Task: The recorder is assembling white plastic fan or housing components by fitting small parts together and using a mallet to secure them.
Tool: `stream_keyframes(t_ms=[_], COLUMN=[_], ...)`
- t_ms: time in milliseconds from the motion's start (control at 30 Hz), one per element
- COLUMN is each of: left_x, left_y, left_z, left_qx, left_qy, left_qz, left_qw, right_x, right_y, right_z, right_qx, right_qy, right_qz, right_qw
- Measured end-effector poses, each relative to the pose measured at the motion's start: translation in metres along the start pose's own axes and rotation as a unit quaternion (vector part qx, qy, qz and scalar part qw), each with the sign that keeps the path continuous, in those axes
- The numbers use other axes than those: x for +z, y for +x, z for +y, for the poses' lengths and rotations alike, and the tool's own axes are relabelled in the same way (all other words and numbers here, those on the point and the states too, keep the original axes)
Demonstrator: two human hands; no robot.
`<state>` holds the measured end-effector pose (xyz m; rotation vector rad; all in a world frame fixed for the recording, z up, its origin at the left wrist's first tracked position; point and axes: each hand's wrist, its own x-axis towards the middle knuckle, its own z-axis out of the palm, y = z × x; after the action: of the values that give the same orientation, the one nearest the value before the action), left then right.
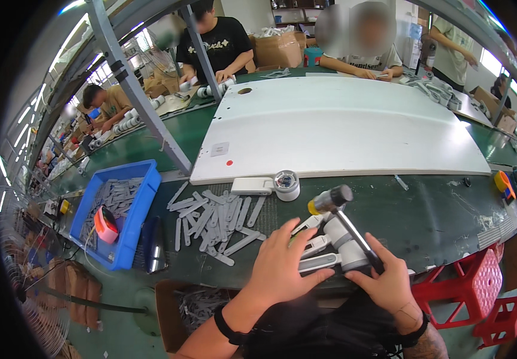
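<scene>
Three white handheld devices [320, 261] lie side by side at the table's near edge, their flat handles pointing left and their round grey-white heads [349, 250] to the right. My left hand [279, 257] clasps the handle ends, fingers at the far side and thumb at the near one. In my right hand [385, 276] is a hammer [359, 236], its dark grip in the palm and its cylindrical head [333, 198] above the far device. The right thumb reaches the nearest round head. Another such device [252, 185] lies farther off, its round end showing inner parts.
Loose grey strips [216, 221] are piled left of my hands. A blue bin [135, 233] holds more strips and a red-and-white object [105, 224]. A large white panel [342, 131] spans the table beyond. Red stools [468, 281] stand at the right; co-workers sit across.
</scene>
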<state>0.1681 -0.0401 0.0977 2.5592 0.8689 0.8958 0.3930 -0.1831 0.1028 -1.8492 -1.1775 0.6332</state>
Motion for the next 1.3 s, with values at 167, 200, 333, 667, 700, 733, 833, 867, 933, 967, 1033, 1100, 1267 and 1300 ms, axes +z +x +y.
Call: stream_keyframes(t_ms=[167, 200, 333, 667, 700, 733, 833, 867, 933, 967, 1033, 1100, 1267, 1300], left_x=[-0.057, -0.067, -0.073, -0.037, -0.036, -0.035, -0.036, -0.036, -0.035, -0.032, -0.031, -0.034, -0.017, -0.013], left_y=[-0.005, -0.01, -0.042, 0.004, 0.012, 0.014, 0.013, 0.01, 0.003, 0.0, 0.0, 0.009, 0.013, 0.014], left_z=[-0.04, -0.047, -0.081, -0.023, -0.015, -0.017, -0.021, -0.018, -0.016, -0.02, -0.02, -0.015, -0.017, -0.017], left_qx=[-0.196, -0.228, -0.165, -0.157, -0.167, -0.169, -0.163, -0.173, -0.183, -0.204, -0.227, -0.197, -0.128, -0.09], left_qy=[0.01, 0.071, 0.181, -0.323, -0.314, -0.312, -0.186, -0.158, -0.128, -0.138, -0.148, -0.084, -0.177, -0.181], left_qz=[0.047, -0.001, -0.034, 0.006, 0.007, 0.007, -0.045, -0.051, -0.058, -0.061, -0.064, -0.033, -0.02, 0.003], left_qw=[0.979, 0.971, 0.969, 0.933, 0.935, 0.935, 0.968, 0.971, 0.973, 0.967, 0.96, 0.976, 0.976, 0.979], right_x=[-0.045, -0.055, -0.076, -0.077, -0.077, -0.077, -0.076, -0.076, -0.074, -0.073, -0.07, -0.066, -0.066, -0.066], right_y=[-0.025, -0.03, -0.045, -0.057, -0.058, -0.059, -0.063, -0.063, -0.063, -0.062, -0.059, -0.056, -0.059, -0.06], right_z=[0.003, 0.009, 0.019, 0.022, 0.022, 0.02, 0.016, 0.015, 0.016, 0.017, 0.018, 0.015, 0.008, 0.006], right_qx=[0.031, 0.031, 0.029, 0.049, 0.06, 0.061, 0.07, 0.065, 0.059, 0.046, 0.034, 0.023, 0.022, 0.024], right_qy=[0.04, 0.031, 0.009, 0.027, 0.022, 0.023, 0.019, 0.016, 0.016, 0.016, 0.016, 0.027, 0.028, 0.033], right_qz=[0.022, 0.03, 0.047, 0.059, 0.059, 0.057, 0.051, 0.047, 0.04, 0.039, 0.036, 0.027, 0.014, 0.014], right_qw=[0.998, 0.999, 0.998, 0.997, 0.996, 0.996, 0.996, 0.997, 0.997, 0.998, 0.999, 0.999, 0.999, 0.999])
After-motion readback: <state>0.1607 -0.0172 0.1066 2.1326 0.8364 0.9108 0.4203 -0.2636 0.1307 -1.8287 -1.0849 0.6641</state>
